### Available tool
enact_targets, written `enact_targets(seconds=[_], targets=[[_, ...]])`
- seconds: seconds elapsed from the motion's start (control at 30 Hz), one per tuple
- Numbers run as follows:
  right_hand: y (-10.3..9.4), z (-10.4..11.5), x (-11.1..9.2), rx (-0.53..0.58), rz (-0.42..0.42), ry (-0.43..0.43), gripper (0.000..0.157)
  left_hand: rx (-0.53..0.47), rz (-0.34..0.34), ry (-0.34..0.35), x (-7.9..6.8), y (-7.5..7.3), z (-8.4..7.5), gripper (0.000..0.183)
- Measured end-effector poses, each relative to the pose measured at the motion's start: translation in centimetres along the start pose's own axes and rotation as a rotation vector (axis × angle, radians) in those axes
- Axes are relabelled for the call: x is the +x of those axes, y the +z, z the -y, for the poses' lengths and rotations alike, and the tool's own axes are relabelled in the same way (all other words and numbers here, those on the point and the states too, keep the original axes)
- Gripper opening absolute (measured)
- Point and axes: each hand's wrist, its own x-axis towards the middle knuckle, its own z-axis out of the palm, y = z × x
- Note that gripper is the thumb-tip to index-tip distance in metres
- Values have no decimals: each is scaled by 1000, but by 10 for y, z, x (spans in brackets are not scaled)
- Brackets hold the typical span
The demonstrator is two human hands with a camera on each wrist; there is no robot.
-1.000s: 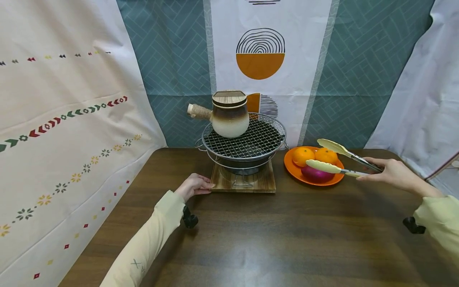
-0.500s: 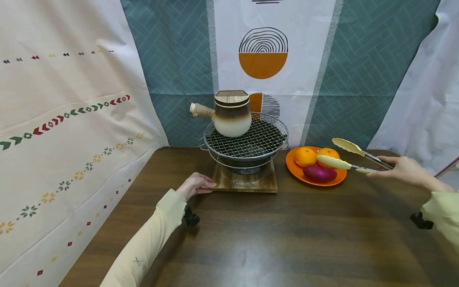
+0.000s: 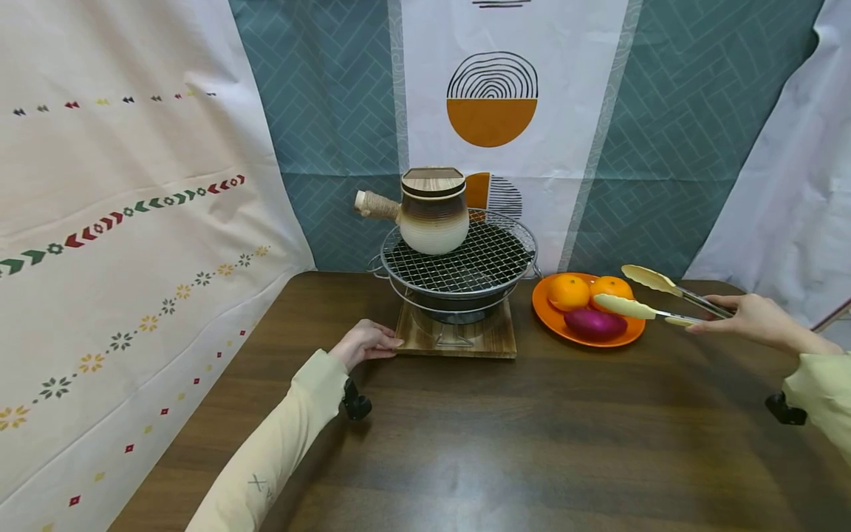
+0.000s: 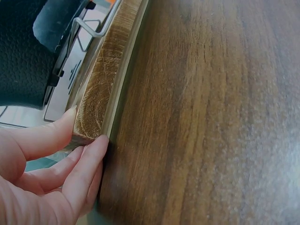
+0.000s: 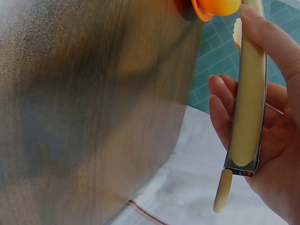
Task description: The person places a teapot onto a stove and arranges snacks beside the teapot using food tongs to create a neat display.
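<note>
- The left hand (image 3: 364, 343) pinches the near left corner of the wooden board (image 3: 492, 341), thumb above, fingertips at its lower edge.
- The right hand (image 3: 764, 319) grips the metal tongs (image 3: 626, 307), their two arms spread wide; one pale tip overlaps the right orange (image 3: 608, 287) in the head view, partly hiding it.
- That orange, a left orange (image 3: 567, 292) and a purple item (image 3: 595, 325) lie on the orange plate (image 3: 549, 319), right of the board.
- The round grill (image 3: 459, 273) stands on the board; a lidded pot (image 3: 433, 225) sits on its mesh, far left, handle pointing left.
</note>
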Motion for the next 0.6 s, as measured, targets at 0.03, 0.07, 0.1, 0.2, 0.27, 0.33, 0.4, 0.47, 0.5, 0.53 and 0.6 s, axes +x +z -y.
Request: enact_targets(seconds=[0.03,0.07,0.1,0.2,0.27,0.33,0.4,0.47,0.5,0.53,0.6], targets=[[0,0,0,-5,-1,-1,82,0,-2,-2,0,0,0,41],[1,0,0,-10,-5,-2,82,2,-2,-3,1,0,0,41],[1,0,0,-14,-8,-1,82,3,-2,-5,1,0,0,41],[3,-1,1,-22,-16,-2,81,8,-1,-5,1,-1,-1,40],[4,-2,1,-25,-18,-4,81,11,-3,-2,1,-1,-1,40],[5,-3,1,-23,-18,-4,80,13,-3,1,1,-1,-1,40],[5,-3,1,-21,-18,-4,80,9,-9,-1,1,0,0,40],[6,-4,2,-20,-16,-1,80,7,-11,0,0,0,0,40],[6,-4,2,-17,-16,1,80,5,-12,-2,0,0,0,40],[6,-4,2,-16,-16,1,80,3,-14,-5,0,1,0,40],[7,-4,2,-14,-15,-1,79,2,-18,-6,0,1,0,41]])
